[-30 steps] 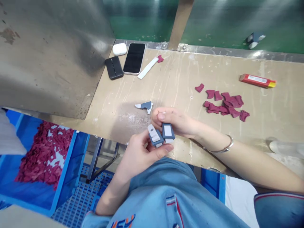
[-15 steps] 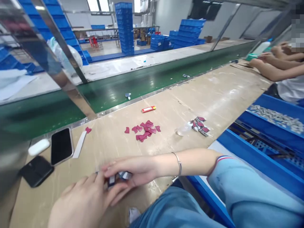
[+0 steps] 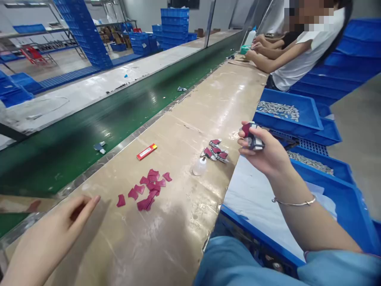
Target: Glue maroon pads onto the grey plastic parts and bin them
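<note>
My right hand (image 3: 263,149) is raised over the blue bin at the table's right edge. Its fingers are curled round small grey-and-white parts (image 3: 253,141), one with a dark red face; the palm hides how many. Similar red-faced parts (image 3: 216,151) lie in a small pile to its left, beside a little translucent bottle (image 3: 200,166) with a dark tip. Above the table at lower left, my left hand (image 3: 59,234) holds nothing that I can see, its thumb stretched out and its fingers loosely bent. Nearest to it are loose dark red pieces (image 3: 151,184), scattered and heaped.
A small red-and-yellow packet (image 3: 147,151) lies beyond the red pieces. A green conveyor belt (image 3: 139,107) runs along the far side, carrying a few small parts. Blue bins (image 3: 290,111) of small pieces stand at right. Farther up the table, co-workers' hands (image 3: 258,45) are busy.
Both hands were together near the table's front edge. My right hand has moved right and up with the parts; my left has drawn apart. The view has turned to the right.
</note>
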`<action>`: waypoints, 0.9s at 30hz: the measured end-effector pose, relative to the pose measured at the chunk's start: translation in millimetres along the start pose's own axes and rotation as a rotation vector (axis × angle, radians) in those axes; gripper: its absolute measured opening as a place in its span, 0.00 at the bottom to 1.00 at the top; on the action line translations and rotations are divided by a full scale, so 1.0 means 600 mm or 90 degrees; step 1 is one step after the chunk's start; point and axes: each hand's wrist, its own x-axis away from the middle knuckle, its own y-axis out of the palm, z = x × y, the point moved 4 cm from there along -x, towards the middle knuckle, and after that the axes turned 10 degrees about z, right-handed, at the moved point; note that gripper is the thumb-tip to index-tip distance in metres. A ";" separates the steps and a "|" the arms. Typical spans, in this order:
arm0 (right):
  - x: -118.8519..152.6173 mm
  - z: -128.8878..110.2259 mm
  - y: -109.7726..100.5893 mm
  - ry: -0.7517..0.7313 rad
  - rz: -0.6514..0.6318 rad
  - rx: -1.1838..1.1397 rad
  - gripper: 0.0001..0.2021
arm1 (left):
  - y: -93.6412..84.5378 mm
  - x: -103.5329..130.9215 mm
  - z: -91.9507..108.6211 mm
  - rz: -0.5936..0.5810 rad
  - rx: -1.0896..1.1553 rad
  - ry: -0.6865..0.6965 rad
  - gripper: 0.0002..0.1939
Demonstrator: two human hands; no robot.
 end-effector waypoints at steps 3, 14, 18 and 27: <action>-0.034 0.022 -0.011 0.088 -0.008 -0.002 0.09 | 0.027 -0.065 0.012 -0.023 -0.022 -0.017 0.27; -0.023 0.034 -0.031 0.194 0.069 -0.045 0.08 | 0.118 -0.233 -0.030 0.076 -0.103 -0.155 0.28; -0.008 0.025 -0.060 0.164 0.134 -0.035 0.08 | 0.095 -0.236 -0.023 0.109 -0.104 -0.164 0.21; 0.006 0.026 -0.030 0.117 0.059 -0.021 0.11 | 0.000 -0.035 0.005 -0.020 0.075 -0.025 0.23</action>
